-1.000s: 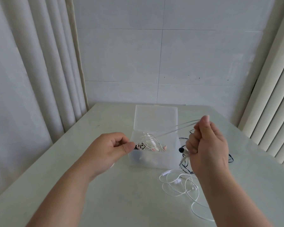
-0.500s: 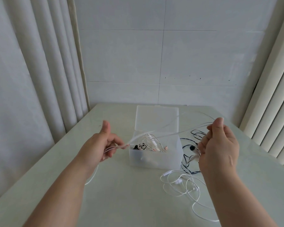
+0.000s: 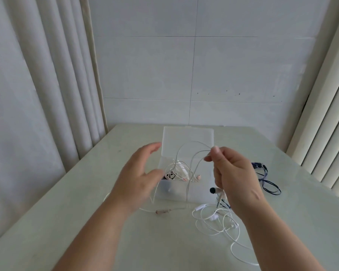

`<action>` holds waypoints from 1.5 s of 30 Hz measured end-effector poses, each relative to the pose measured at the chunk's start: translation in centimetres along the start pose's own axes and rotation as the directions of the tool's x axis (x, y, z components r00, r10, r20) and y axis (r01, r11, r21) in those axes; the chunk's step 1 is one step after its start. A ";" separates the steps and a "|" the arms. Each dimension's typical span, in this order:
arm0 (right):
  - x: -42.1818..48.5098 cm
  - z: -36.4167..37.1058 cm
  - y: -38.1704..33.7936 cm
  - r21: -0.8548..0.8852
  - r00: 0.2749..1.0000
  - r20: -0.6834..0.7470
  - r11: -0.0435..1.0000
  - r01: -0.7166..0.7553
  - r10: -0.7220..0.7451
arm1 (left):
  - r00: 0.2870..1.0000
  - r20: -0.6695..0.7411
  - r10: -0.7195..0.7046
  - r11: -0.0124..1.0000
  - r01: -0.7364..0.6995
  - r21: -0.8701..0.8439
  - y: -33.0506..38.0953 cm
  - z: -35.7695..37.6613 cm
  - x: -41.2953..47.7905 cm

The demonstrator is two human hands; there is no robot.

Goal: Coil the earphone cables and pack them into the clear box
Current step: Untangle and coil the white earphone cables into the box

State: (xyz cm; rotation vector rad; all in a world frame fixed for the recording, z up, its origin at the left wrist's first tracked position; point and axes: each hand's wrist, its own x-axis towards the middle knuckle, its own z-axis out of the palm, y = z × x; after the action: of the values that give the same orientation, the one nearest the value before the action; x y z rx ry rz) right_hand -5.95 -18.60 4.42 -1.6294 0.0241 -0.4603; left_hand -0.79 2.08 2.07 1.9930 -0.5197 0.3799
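While the right hand (image 3: 235, 173) pinches a white earphone cable (image 3: 192, 169) above the clear box (image 3: 186, 190), its loop hangs down toward the box's front; the left hand (image 3: 139, 177), spread and empty, hovers just left, nearer the dangling strand.
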 end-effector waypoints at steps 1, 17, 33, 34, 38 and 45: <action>-0.1 0.1 0.0 -0.048 0.999 0.047 0.999 0.009 -0.007 | 0.997 0.071 0.018 0.994 -0.010 -0.110 0.6 0.3 -0.3; -0.7 -0.2 -1.2 0.113 0.995 0.056 0.991 0.074 -0.081 | 0.920 0.388 -0.052 0.933 0.184 -0.310 2.8 2.2 -1.2; 0.6 -0.7 -0.3 0.326 0.969 -0.175 0.939 -0.110 0.174 | 0.950 0.241 -0.197 0.980 0.196 0.030 0.6 -3.1 -0.4; 0.6 -0.6 -0.2 0.306 0.970 -0.157 0.943 -0.130 0.185 | 0.951 0.244 -0.192 0.981 0.186 0.046 0.6 -3.0 -0.4; 0.6 -0.2 0.4 0.074 0.978 -0.084 0.980 -0.183 0.189 | 0.944 0.224 -0.243 0.940 0.286 -0.184 0.9 -2.8 -0.3; 0.5 0.6 1.2 -0.116 0.978 -0.045 0.971 -0.207 0.203 | 0.934 0.248 -0.256 0.768 0.353 -0.535 1.8 -2.5 -0.5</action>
State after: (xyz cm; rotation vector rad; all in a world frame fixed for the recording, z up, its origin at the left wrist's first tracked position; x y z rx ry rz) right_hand -4.94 -18.29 3.38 -1.7161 0.2467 -0.3310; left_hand -2.26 3.68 4.27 1.4789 -0.3415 -0.1431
